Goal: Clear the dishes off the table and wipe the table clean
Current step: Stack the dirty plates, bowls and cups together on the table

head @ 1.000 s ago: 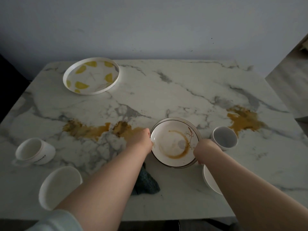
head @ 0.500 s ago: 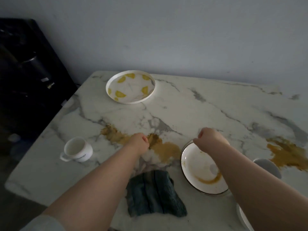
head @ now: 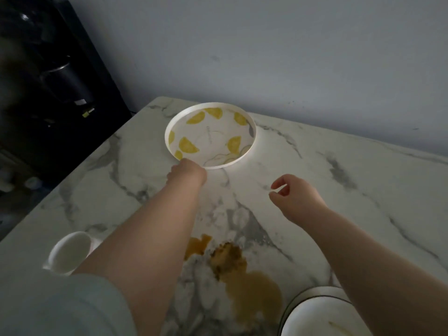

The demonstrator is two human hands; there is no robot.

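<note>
One lemon plate (head: pixel 211 135) sits at twelve o'clock on the surface (head: pixel 339 214). It looks hard, slippery and breakable, so hold its raised rim. Left hand (head: pixel 188 172) is at its seven o'clock rim, fingers hidden, grip unclear. Right hand (head: pixel 294 192) curls loosely, empty.

Both arms reach forward, forearms bare. left forearm (head: pixel 150 238) runs up from the lower left, upper arm in a pale sleeve (head: pixel 60 306). left hand (head: pixel 188 172): back of the hand faces the camera, wrist in line with the forearm, fingers folded under and hidden, so can't tell if they grip anything. right forearm (head: pixel 363 258) comes in from the lower right. right hand (head: pixel 297 196): thumb and index finger apart in a loose C, other fingers loosely curled, nothing held. Hands well apart, left reaching further out than right.
</note>
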